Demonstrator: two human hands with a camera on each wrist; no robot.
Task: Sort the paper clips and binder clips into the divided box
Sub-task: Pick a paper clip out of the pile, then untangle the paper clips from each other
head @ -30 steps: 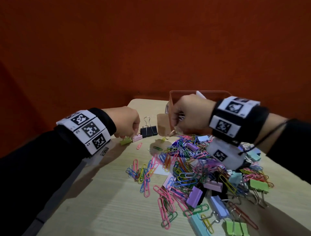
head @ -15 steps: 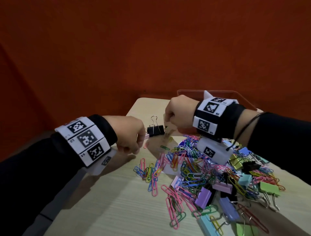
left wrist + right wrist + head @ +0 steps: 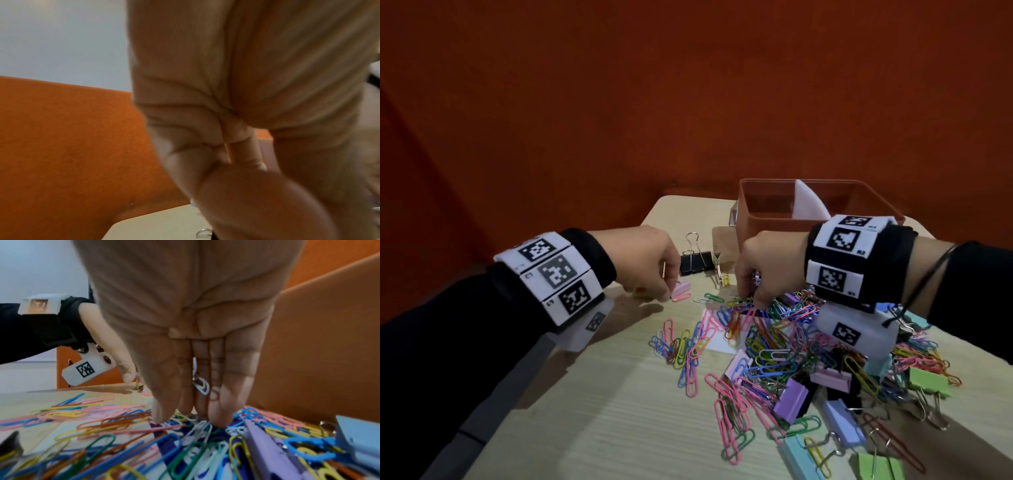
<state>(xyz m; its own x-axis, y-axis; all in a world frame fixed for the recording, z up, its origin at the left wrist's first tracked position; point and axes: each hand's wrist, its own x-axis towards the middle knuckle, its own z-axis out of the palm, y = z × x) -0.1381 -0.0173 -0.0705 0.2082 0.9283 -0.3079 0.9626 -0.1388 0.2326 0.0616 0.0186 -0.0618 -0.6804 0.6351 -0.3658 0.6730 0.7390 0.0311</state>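
Observation:
A heap of coloured paper clips [image 3: 774,342] and pastel binder clips [image 3: 791,397] covers the right of the table. The brown divided box [image 3: 774,222] with a white partition stands behind it. My left hand [image 3: 666,291] is curled, its fingertips pinching a pink binder clip [image 3: 683,291] on the table. The left wrist view is blurred and shows only curled fingers [image 3: 242,154]. My right hand [image 3: 753,301] reaches down into the heap. In the right wrist view its thumb and fingers [image 3: 218,418] close on paper clips, with white paper clips [image 3: 200,386] tucked between the fingers.
A black binder clip [image 3: 693,262] and a small olive one [image 3: 717,257] lie between my hands, in front of the box. A white paper slip [image 3: 717,339] lies under the clips. Bare wooden tabletop [image 3: 619,411] extends at the near left. An orange wall closes the back.
My right hand has come down from beside the box to the near edge of the heap. My left hand rose briefly, then lowered to the table with the pink clip.

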